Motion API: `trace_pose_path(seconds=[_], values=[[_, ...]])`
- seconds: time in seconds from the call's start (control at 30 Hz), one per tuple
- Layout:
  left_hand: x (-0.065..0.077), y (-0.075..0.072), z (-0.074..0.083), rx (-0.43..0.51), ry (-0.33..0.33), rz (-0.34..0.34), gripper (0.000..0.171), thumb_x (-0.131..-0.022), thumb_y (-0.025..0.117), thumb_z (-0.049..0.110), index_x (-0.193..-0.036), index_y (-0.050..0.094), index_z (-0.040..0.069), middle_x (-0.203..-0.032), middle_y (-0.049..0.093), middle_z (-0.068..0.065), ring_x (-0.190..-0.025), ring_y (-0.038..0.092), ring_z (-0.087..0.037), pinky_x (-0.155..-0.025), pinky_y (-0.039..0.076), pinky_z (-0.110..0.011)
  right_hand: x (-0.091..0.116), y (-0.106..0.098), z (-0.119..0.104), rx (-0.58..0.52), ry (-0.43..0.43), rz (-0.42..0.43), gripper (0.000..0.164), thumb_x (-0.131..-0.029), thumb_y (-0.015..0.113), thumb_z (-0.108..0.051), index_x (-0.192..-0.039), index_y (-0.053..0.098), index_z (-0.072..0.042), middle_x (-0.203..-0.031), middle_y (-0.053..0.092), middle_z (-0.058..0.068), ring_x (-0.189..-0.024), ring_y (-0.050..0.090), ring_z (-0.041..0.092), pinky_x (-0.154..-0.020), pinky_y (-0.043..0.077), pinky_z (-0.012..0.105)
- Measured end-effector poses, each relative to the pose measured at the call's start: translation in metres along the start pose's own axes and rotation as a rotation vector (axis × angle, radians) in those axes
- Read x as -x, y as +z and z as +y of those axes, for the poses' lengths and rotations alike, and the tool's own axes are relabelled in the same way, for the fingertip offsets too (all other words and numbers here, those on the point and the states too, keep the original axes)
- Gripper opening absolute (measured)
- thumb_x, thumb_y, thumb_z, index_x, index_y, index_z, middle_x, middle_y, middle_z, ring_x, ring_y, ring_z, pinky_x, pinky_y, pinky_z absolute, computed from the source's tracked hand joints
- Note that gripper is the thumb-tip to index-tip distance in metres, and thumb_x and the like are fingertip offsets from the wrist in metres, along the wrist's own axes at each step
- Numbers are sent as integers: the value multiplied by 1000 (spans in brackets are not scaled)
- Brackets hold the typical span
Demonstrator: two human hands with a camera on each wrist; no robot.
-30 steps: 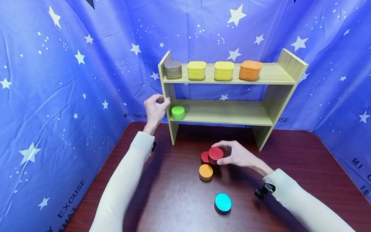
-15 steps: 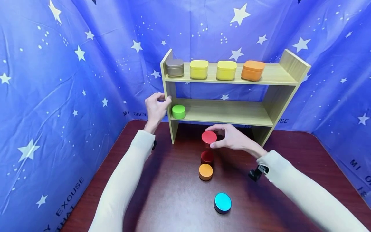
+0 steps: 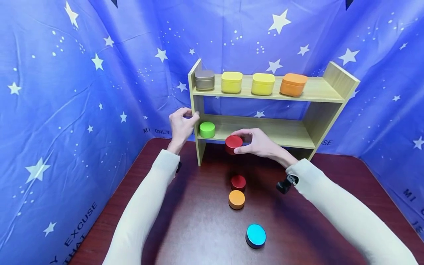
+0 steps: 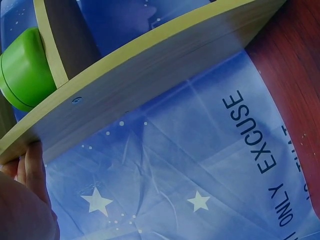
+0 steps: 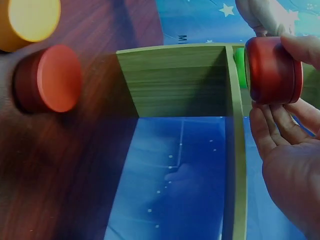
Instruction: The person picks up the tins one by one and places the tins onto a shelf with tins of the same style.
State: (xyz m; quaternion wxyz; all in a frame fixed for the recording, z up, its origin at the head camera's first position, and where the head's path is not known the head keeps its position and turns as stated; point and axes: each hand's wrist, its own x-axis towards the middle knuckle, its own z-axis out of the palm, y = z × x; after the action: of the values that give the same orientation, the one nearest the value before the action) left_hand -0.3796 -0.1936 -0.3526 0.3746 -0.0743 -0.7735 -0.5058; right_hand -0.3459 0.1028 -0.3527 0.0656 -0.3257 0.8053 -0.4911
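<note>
My right hand [image 3: 260, 144] grips a round red tin [image 3: 233, 144] between thumb and fingers, raised off the table at the front edge of the lower shelf [image 3: 265, 129]. In the right wrist view the red tin [image 5: 274, 71] lies sideways across the picture, the thumb on one side and the fingers on the other. My left hand [image 3: 182, 124] pinches the left side panel [image 3: 195, 110] of the wooden rack, with its fingers [image 4: 35, 170] against the panel's outer face. A round green tin [image 3: 207, 130] sits at the lower shelf's left end.
On the table stand a second red tin [image 3: 238, 183], an orange round tin [image 3: 236, 200] and a blue one [image 3: 255, 236]. The upper shelf bears a grey tin [image 3: 204, 80], two yellow tins [image 3: 231, 82] and an orange square one [image 3: 293, 84]. A starry blue curtain [image 3: 99, 92] hangs around.
My right hand has lifted the red tin away from beside the other red tin, up and forward to the lower shelf. The left hand has kept its hold on the side panel.
</note>
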Motion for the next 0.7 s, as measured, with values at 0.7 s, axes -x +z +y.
trace_pose_path(seconds=[0.7], values=[[1,0,-1,5,19,6,22,-85,79,19,-92,84,-1,-88,81,-22,-81,76,-36,-75,53,-24,-46,-11,4,152,152,23,61,-89,88,-23,-144,68,-5,-129,80,18,-111,75,18,-90,53,21]])
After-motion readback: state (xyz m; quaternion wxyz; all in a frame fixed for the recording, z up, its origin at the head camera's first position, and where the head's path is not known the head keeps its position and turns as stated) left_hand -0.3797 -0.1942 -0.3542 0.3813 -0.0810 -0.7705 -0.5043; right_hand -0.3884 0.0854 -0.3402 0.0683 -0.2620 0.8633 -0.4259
